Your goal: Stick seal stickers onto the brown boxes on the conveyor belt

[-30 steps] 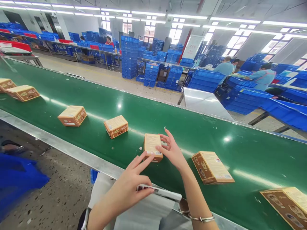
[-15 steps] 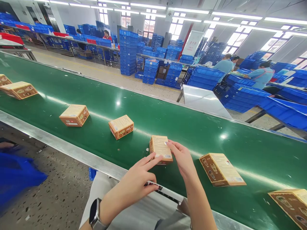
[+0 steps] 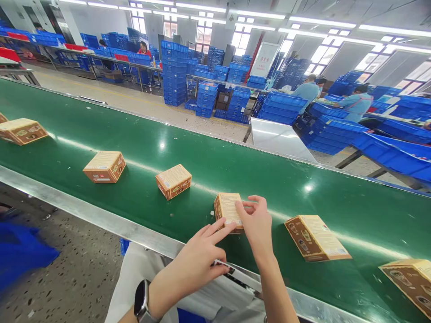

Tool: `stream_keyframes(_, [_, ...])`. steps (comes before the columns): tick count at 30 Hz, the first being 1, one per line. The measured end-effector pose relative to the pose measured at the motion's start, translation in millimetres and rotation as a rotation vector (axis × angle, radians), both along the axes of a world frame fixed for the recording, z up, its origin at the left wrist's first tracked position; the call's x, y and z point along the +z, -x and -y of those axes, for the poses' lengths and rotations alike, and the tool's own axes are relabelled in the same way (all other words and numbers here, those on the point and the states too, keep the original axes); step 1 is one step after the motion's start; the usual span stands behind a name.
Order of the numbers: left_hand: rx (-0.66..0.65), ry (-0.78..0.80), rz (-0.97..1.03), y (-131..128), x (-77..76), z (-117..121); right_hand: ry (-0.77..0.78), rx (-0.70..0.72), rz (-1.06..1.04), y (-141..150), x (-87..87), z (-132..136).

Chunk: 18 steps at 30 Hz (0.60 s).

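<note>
A small brown and cream carton (image 3: 227,205) lies on the green conveyor belt (image 3: 134,134) before me, its printed face up. My left hand (image 3: 198,255) rests its index and middle fingertips on the carton's near edge. Its thumb and curled fingers pinch a narrow white strip with dark patches (image 3: 232,270), apparently a sticker strip. My right hand (image 3: 259,229) presses its thumb on the carton's top at the right side, its other fingers bent and apart from the thumb. Whatever lies beneath that thumb is hidden. To the right, another carton (image 3: 318,237) bears a small red-and-white mark on top.
More cartons lie along the belt, including one left of my hands (image 3: 173,181), one farther left (image 3: 105,167) and one at the right edge (image 3: 409,282). A metal rail (image 3: 151,240) edges the belt. Beyond stand blue crate stacks (image 3: 174,74), a metal table (image 3: 279,137) and seated people.
My right thumb has come down onto the carton's top, where the fingers were pinching a small pale piece. That piece is now out of sight. The left hand still touches the carton.
</note>
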State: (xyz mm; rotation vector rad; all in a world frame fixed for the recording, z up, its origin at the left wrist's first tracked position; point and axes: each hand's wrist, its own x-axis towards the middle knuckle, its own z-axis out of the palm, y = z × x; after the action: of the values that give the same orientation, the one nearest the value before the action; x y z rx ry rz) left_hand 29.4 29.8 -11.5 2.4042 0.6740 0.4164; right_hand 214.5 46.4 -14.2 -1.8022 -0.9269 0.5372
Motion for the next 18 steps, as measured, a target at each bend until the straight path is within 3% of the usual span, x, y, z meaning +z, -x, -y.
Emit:
stream_keyframes(5, [-0.012,0.059,0.020,-1,-5.4,3,-0.002,-0.053,0.119,-12,5.1,-4])
stream_keyframes(10, [0.219,0.281,0.048,19,-0.6,9,-0.056,0.001,0.193,-14,20.5,26])
stream_keyframes(12, [0.286,0.409,0.014,27,6.5,12,-0.116,0.188,0.225,-6,24.4,47])
stream_keyframes(16, [0.325,0.599,0.039,34,19.3,15,-0.180,0.746,0.326,10,19.5,81])
stream_keyframes(18, [0.333,0.653,0.065,35,20.6,16,-0.184,0.830,0.415,11,13.0,88])
